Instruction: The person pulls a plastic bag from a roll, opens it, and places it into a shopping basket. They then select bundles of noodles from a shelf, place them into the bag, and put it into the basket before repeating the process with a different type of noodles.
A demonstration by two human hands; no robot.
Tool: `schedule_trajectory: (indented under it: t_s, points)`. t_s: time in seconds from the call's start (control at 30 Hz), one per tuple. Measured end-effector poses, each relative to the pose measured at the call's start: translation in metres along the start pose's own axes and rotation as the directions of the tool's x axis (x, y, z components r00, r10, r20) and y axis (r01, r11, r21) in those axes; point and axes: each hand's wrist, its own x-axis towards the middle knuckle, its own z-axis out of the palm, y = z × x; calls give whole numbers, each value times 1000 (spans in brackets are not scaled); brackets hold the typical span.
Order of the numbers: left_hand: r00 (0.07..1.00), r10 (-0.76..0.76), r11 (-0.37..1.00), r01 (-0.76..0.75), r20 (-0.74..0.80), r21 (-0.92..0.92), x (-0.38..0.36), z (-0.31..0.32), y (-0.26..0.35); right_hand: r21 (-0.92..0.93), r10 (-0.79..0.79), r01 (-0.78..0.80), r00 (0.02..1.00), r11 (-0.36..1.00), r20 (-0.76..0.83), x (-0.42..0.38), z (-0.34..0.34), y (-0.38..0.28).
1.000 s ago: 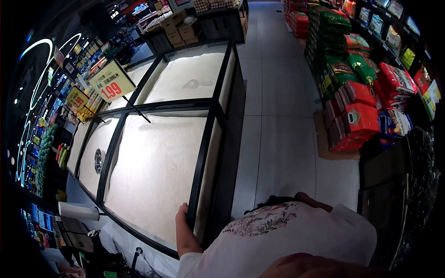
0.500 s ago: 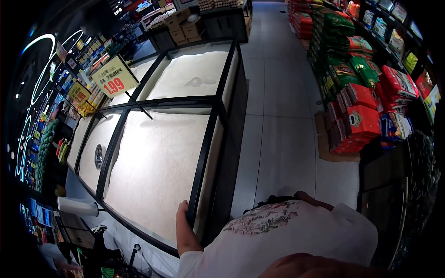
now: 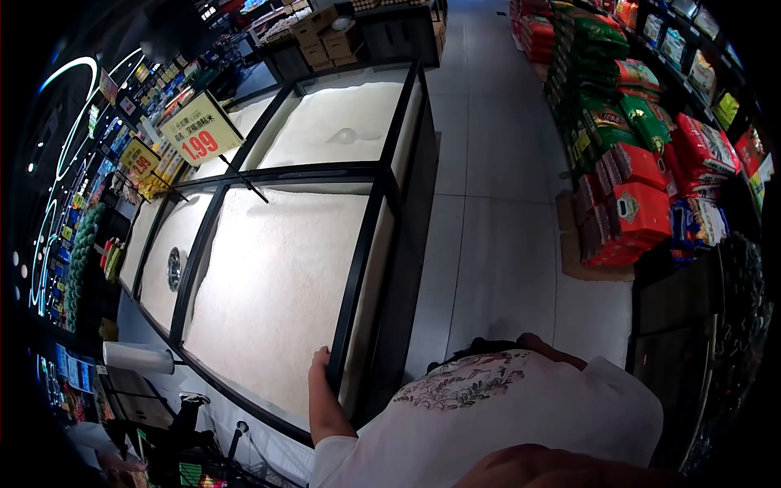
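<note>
My left hand rests at the inner side of the black frame of a large bin, over the near right part of the white rice that fills it. Its small visible fingers point forward and look slightly apart, with nothing seen in them. Beside my waist is my right hand, close to a dark item at the front of my white shirt. The fingers of that hand are too dark and small to make out. A yellow price sign reading 1.99 stands on the bin divider.
More rice bins adjoin behind and to the left; one holds a round metal bowl. A white plastic roll is at the near left corner. A tiled aisle runs along the right, beside stacked red bags. Another person's arm shows lower left.
The view has shifted very slightly, moving the bags and bins a little in the picture. Both my hands stay in about the same places.
</note>
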Motion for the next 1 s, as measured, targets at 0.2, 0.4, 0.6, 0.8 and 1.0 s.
schedule_trajectory:
  t_s: [0.2,0.4,0.6,0.8,1.0]
  points:
    - [1000,-11,995,9,-20,-97,12,7,-14,5,-23,22,999,1000,49,4,-4,-1]
    - [1000,4,988,-2,8,-153,29,13,-29,-24,-66,65,996,998,-66,10,16,12]
    - [998,53,983,-58,-36,-173,25,13,-28,10,-3,2,998,1000,63,1,-6,-3]
    - [996,60,981,-70,-60,-179,26,15,-30,76,6,-8,1000,997,29,-1,-6,-4]
    - [996,34,985,-47,-79,-166,12,10,-20,84,39,-44,997,995,59,1,-8,-5]
